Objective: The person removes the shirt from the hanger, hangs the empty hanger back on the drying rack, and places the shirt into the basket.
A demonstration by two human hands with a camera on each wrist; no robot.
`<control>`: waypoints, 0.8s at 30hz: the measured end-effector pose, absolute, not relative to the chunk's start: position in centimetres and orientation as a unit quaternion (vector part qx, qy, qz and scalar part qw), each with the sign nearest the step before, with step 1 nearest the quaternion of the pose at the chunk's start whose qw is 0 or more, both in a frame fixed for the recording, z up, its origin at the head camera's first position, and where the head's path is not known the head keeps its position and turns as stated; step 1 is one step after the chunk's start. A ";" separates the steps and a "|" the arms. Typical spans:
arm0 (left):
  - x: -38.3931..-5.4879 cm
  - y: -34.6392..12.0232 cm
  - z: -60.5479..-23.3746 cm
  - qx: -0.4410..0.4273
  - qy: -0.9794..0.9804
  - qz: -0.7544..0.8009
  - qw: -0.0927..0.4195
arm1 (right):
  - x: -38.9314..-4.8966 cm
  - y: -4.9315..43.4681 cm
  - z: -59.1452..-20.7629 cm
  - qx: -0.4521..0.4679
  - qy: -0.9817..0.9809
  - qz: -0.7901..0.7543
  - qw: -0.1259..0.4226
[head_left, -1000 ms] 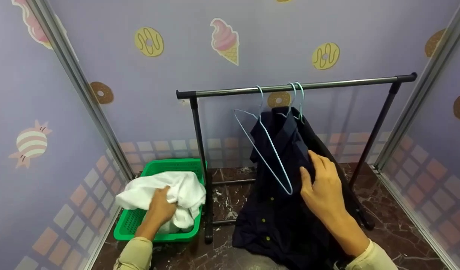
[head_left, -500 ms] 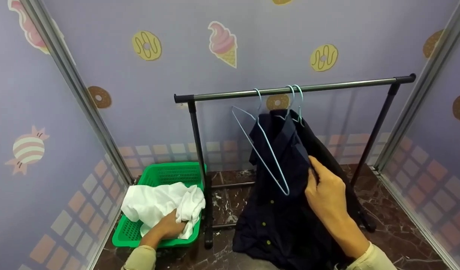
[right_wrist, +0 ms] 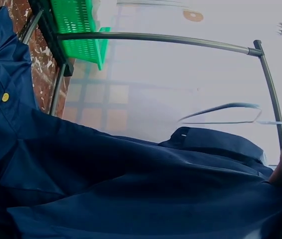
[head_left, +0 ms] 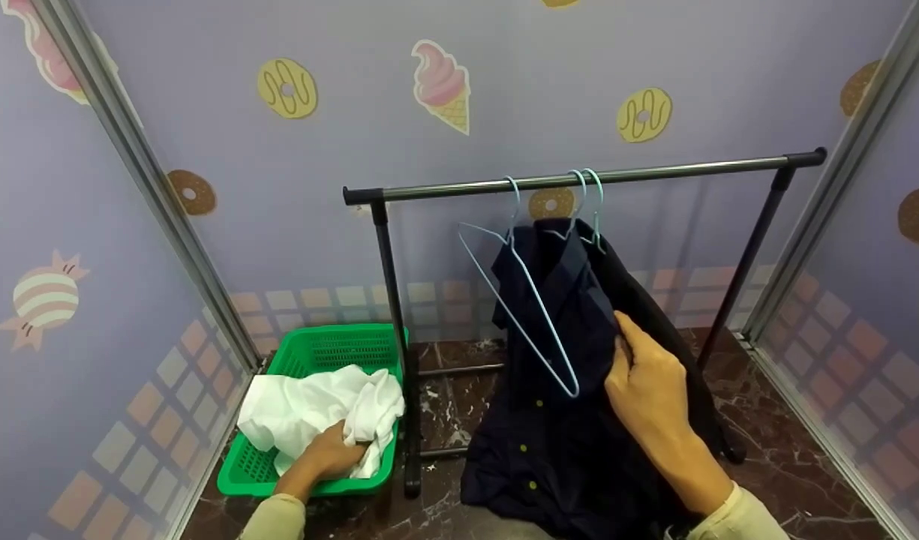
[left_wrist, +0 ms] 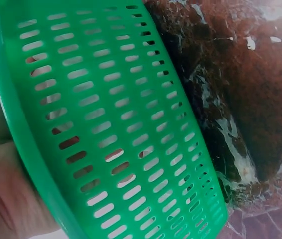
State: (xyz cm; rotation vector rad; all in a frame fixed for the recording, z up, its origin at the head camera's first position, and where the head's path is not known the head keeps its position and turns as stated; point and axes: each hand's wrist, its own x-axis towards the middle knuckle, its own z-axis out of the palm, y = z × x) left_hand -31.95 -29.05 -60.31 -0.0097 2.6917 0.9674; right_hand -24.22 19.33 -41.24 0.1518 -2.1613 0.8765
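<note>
A crumpled white garment lies in a green plastic basket at the left. My left hand holds it, with the fingertips hidden in the folds. In the left wrist view the slotted basket wall fills the middle, with part of the left palm showing beyond its rim. A navy shirt with yellowish buttons hangs from a light blue hanger on the rack. Near its shoulder, my right hand pinches the cloth between thumb and fingers. The right wrist view shows the navy fabric stretching away from that thumb.
The rack's metal rail runs across on dark posts. A bare light blue wire hanger hangs left of the navy shirt, and a black garment hangs behind it. Patterned walls enclose the dark marbled floor.
The left hand has moved down and slightly right, lowering the white garment further into the basket. The right hand's thumb has closed towards its fingers on the navy shirt.
</note>
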 end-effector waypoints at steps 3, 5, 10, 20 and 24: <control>-32.4 -29.3 -61.1 -0.007 0.929 0.348 0.127 | -24.3 19.3 -41.1 0.054 -0.856 0.336 0.390; -32.1 -29.1 -60.6 -0.011 0.928 0.350 0.127 | -24.2 19.4 -41.1 0.048 -0.860 0.328 0.387; -30.4 -28.0 -57.5 -0.030 0.932 0.342 0.114 | -24.3 19.5 -41.1 0.026 -0.872 0.316 0.373; -28.5 -24.9 -53.3 -0.037 0.954 0.292 0.051 | -24.8 19.2 -41.5 0.014 -0.863 0.301 0.405; -27.5 -23.6 -51.5 -0.014 0.964 0.265 0.019 | -25.0 19.2 -41.5 0.023 -0.856 0.296 0.423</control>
